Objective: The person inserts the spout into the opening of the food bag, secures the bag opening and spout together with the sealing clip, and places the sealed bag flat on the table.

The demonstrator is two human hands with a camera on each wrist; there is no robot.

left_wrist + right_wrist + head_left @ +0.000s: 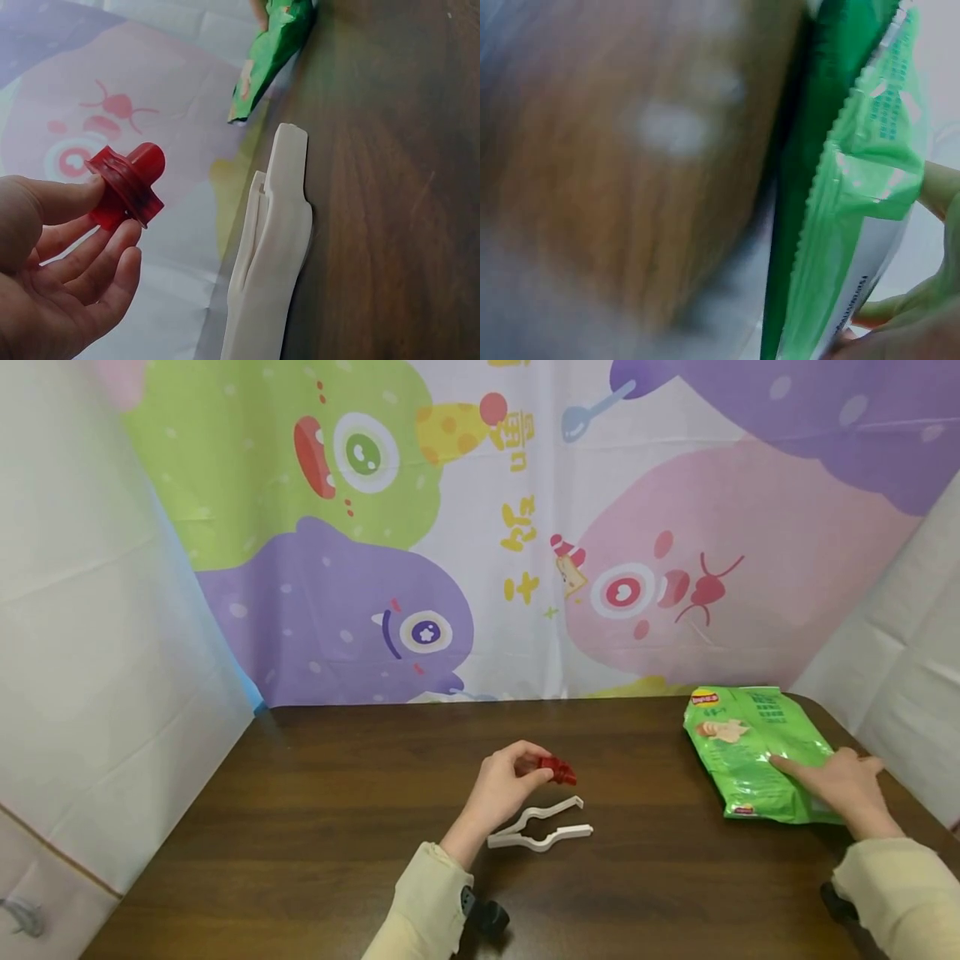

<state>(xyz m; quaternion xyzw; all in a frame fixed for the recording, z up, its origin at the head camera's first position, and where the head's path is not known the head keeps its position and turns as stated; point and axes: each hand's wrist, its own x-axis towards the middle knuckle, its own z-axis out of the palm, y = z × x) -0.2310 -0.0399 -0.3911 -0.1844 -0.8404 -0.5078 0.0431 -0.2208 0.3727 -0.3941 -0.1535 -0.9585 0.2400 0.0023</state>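
Observation:
My left hand [498,785] pinches a small red plastic spout piece [124,184] between thumb and fingers, above the table. The piece has a rounded nub and ridged, flared sides. Just below and nearer lies a white bag clip [547,837], its two hinged arms spread and bulging outward in the middle. At the right, my right hand [847,785] grips the right side of a green chip bag [772,739], thumb across its upper face. In the left wrist view the bag [270,60] slants, its near end apparently raised. Some right fingers are hidden behind the bag.
A dark brown wooden table [300,827] spans the workspace. Behind it hangs a curtain [517,643] printed with cartoon monsters. White sheets [97,610] enclose the left and right sides. The bag is near the table's right edge.

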